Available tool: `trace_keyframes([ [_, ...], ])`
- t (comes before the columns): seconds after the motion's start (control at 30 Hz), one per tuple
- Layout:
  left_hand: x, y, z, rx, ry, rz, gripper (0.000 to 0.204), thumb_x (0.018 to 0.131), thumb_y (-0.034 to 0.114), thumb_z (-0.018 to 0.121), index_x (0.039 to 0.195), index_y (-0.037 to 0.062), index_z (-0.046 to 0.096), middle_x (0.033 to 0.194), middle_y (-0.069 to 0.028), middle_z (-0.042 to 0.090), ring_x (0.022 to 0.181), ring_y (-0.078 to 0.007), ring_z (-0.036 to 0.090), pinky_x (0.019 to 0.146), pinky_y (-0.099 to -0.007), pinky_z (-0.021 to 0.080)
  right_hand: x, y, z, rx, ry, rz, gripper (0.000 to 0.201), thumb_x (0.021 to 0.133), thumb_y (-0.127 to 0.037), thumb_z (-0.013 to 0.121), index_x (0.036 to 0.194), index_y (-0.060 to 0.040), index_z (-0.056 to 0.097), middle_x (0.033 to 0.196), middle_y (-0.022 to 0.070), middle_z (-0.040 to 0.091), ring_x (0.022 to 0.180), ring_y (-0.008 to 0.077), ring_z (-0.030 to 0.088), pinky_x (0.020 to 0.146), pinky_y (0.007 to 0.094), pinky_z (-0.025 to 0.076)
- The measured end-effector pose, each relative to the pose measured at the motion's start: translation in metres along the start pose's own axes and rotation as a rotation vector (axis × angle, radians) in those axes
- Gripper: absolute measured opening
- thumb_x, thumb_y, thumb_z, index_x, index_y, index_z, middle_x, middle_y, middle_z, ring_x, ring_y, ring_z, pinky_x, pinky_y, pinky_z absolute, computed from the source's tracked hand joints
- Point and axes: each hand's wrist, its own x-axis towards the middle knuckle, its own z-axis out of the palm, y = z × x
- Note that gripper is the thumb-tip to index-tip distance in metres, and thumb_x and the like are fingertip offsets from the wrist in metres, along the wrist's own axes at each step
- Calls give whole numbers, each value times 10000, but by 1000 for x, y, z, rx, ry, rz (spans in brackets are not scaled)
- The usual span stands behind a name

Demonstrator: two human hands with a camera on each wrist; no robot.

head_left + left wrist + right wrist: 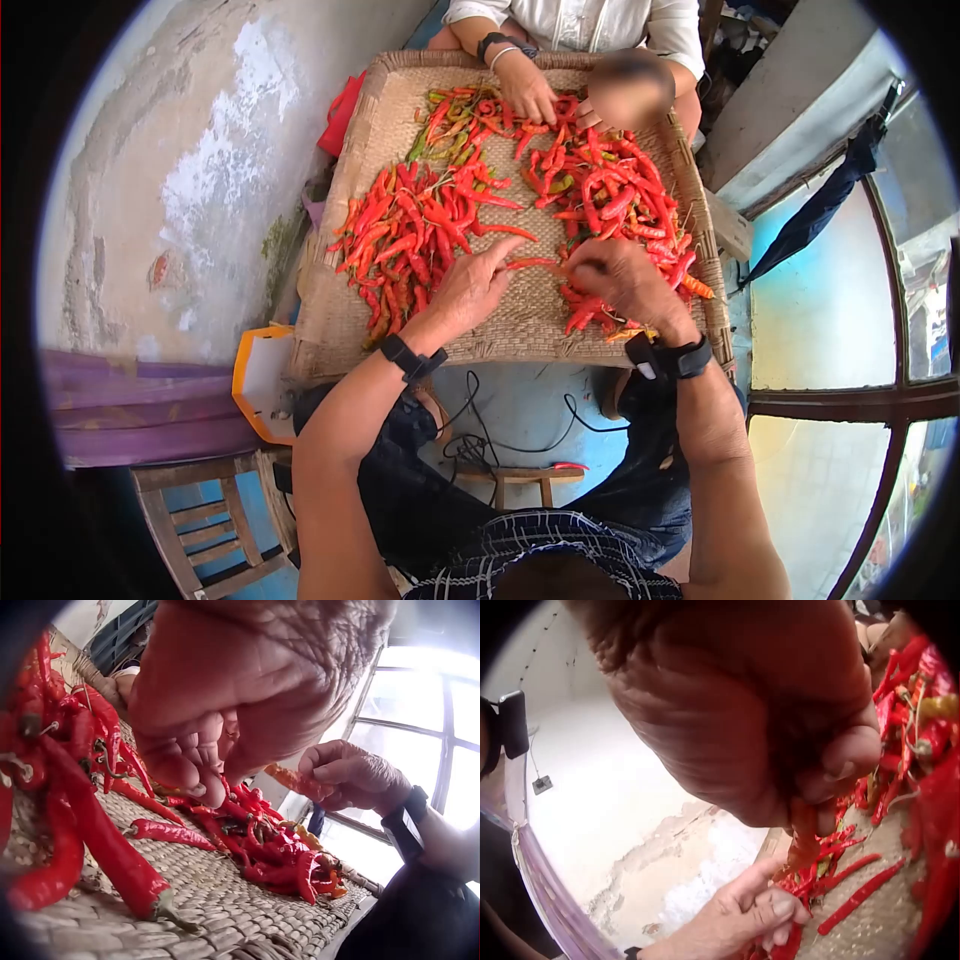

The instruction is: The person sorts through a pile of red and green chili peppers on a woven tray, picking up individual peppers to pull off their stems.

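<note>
An orange-red chili pepper [532, 263] spans the gap between the two hands. The right hand [625, 280] pinches one end of it, thumb against curled fingers, as the left wrist view shows with the pepper [300, 782] jutting out. At the other end is the left hand [468, 290], its thumb and index finger about the pepper's tip; the left hand itself [255, 690] partly hides that contact. Red chili peppers [410, 225] lie heaped near the left hand, and another heap of chili peppers [620, 195] spreads beneath and beyond the right hand.
A woven tray [510, 342] with a raised rim bears the peppers. Across it, another person's hand [527, 88] reaches into greener chili peppers [462, 125]. A wall [200, 180] stands left, a window [825, 300] right. Black cable [483, 440] lies below, near a wooden stool [525, 475].
</note>
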Motion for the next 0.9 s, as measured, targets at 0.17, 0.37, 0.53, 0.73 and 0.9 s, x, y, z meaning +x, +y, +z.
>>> trace_keyframes([
  [0.17, 5, -16, 7, 180, 21, -77, 619, 831, 57, 567, 1376, 38, 273, 1262, -237, 463, 1099, -395, 515, 885, -425, 446, 7, 32, -33, 25, 486, -22, 133, 840, -104, 603, 917, -4, 642, 655, 98, 599, 609, 115, 545, 582, 291, 465],
  [0.37, 15, -43, 19, 434, -77, -87, 738, 806, 192, 631, 1391, -5, 227, 1426, -252, 242, 1211, -421, 420, 958, -451, 409, 5, 25, -23, -316, 602, 28, 217, 829, -156, 629, 1011, -40, 608, 895, 191, 619, 779, 339, 621, 686, 406, 499],
  [0.53, 25, -44, 18, 425, -109, -168, 685, 769, 196, 633, 1342, -3, 313, 1331, -259, 348, 1058, -430, 526, 862, -465, 458, 1, 14, 4, -467, 275, -92, 189, 819, -162, 611, 966, -46, 584, 887, 169, 599, 826, 354, 605, 683, 438, 495],
  [0.73, 18, -36, 16, 440, -114, -132, 301, 799, 155, 613, 1046, 22, 507, 1081, -206, 473, 854, -410, 582, 713, -477, 478, 3, 20, 23, -547, 137, -156, 180, 811, -144, 599, 964, -53, 566, 840, 140, 571, 795, 338, 609, 656, 419, 503],
  [0.9, 8, -33, 17, 420, -59, 47, 131, 820, 88, 585, 915, 24, 520, 933, -145, 521, 797, -382, 571, 654, -463, 465, 0, 14, 41, -540, 93, -232, 352, 776, -110, 630, 1111, -47, 538, 958, 146, 555, 847, 342, 597, 695, 409, 503],
])
